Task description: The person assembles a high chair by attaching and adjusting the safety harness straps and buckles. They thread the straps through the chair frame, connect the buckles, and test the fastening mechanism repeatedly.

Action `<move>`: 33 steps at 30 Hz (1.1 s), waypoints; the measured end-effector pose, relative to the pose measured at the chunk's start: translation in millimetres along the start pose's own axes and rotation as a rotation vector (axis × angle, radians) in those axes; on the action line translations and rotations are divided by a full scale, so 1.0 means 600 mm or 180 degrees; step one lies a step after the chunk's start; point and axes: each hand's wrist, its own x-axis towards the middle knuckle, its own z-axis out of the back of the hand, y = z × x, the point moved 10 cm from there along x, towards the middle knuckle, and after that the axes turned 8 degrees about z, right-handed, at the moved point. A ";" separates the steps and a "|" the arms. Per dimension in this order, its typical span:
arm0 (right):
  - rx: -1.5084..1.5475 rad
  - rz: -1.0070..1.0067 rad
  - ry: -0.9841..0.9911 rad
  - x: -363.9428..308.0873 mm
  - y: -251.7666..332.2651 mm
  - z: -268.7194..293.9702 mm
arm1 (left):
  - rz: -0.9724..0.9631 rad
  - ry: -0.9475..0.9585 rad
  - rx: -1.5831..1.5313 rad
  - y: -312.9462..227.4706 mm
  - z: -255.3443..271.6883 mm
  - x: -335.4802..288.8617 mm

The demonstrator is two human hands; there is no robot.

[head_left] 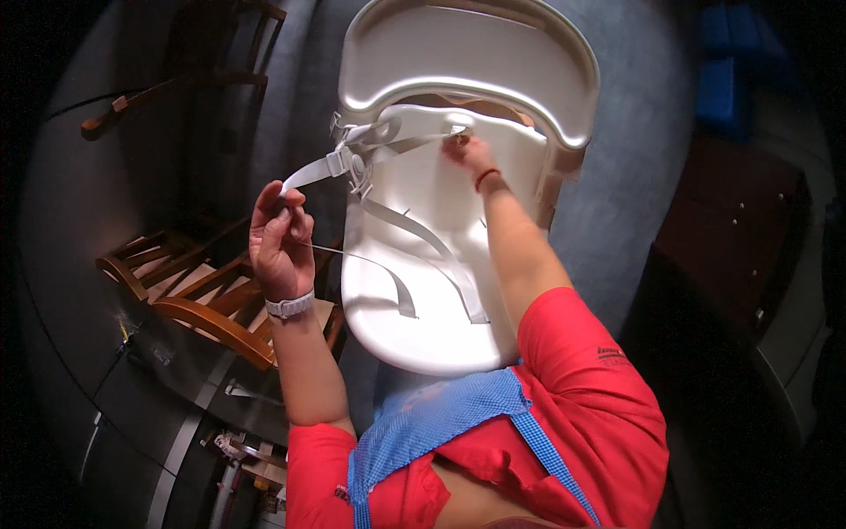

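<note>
I have the white highchair seat [388, 339] in the centre of the frame, its tray [476, 57] at the top. My left hand [282, 238], left of centre, pinches a pale harness strap [308, 174] between thumb and fingertips, probably to keep the webbing lifted and straight; the buckle [337, 163] hangs off the seat's left edge along it. That wrist, wearing a white watch [289, 305], points up the frame, palm turned inward, fingers curled.

My right arm reaches long across the seat, nearly straight, so the right hand [473, 157] meets the strap's other end near the upper centre, perhaps to steady it there. Its fingers bunch together, but blur hides the contact; I cannot tell whether they grip the webbing.

Another strap [427, 240] slants across the seat below.
</note>
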 end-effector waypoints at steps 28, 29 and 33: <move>0.0559 -0.0837 0.1436 -0.311 0.140 -0.283 | 0.0309 -0.0149 0.1499 -0.028 0.052 -0.053; 0.0441 -0.0805 0.1433 -0.320 0.154 -0.274 | 0.0384 -0.0110 0.1572 -0.025 0.059 -0.056; -0.0645 -0.0380 0.1669 -0.334 0.186 -0.249 | 0.0783 0.0128 0.2027 -0.006 0.053 -0.068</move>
